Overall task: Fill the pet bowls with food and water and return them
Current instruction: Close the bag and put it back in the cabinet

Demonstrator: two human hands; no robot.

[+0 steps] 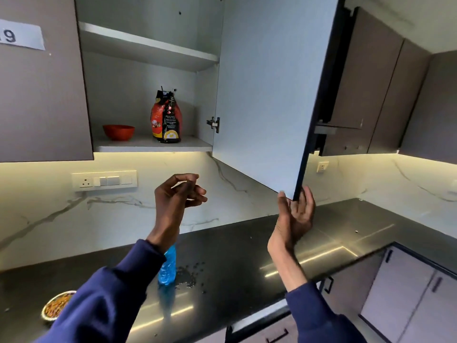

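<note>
An orange and black pet food bag [166, 116] stands upright on the lower shelf of the open wall cabinet. Left of it sits a red bowl [118, 131]. My left hand [177, 194] hangs in the air below the shelf, fingers loosely curled and holding nothing. My right hand [295, 214] grips the bottom corner of the open cabinet door [267, 90]. On the dark counter [247, 256] a metal bowl [56, 306] holds brown kibble at the lower left. A blue plastic bottle [168, 268] stands behind my left forearm, partly hidden.
Dark crumbs [190, 276] are scattered on the counter beside the bottle. A switch panel [103, 180] is on the marble backsplash. Closed wall cabinets run to the right, and drawers [408, 293] sit under the counter corner.
</note>
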